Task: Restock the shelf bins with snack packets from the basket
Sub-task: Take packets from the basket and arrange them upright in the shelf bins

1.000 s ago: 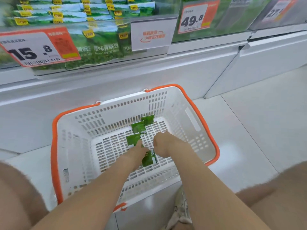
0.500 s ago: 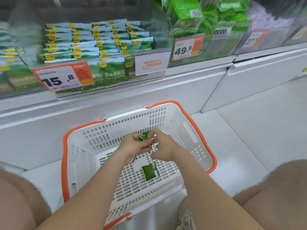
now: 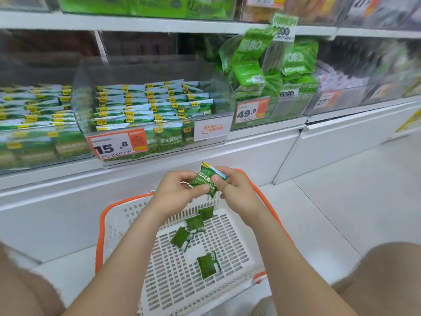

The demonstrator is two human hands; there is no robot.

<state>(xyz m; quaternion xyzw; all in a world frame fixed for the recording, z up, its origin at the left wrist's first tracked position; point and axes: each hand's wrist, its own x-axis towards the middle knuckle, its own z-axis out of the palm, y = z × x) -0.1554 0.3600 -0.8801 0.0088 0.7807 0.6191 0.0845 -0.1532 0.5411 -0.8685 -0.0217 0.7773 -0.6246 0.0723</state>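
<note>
A small green snack packet (image 3: 206, 179) is held up above the basket, below the shelf bin. My left hand (image 3: 176, 190) pinches its left edge and my right hand (image 3: 237, 189) pinches its right side with the thumb on its front. The white basket (image 3: 118, 224) with an orange rim stands on the floor under my arms. Several green packets lie on its bottom, among them one (image 3: 207, 265) near the front and one (image 3: 181, 237) to the left. The clear shelf bin (image 3: 148, 106) straight ahead holds stacked rows of the same packets behind a 15.8 price tag.
A second clear bin (image 3: 268, 71) to the right holds larger green bags, with a 49.8 tag. More bins run left and right. A white shelf base (image 3: 250, 156) lies between basket and bins. My knees frame the lower corners; white floor extends right.
Both hands rose out of the basket with a packet and brought it up toward the shelf bin. The view tilted up, showing more of the shelves.
</note>
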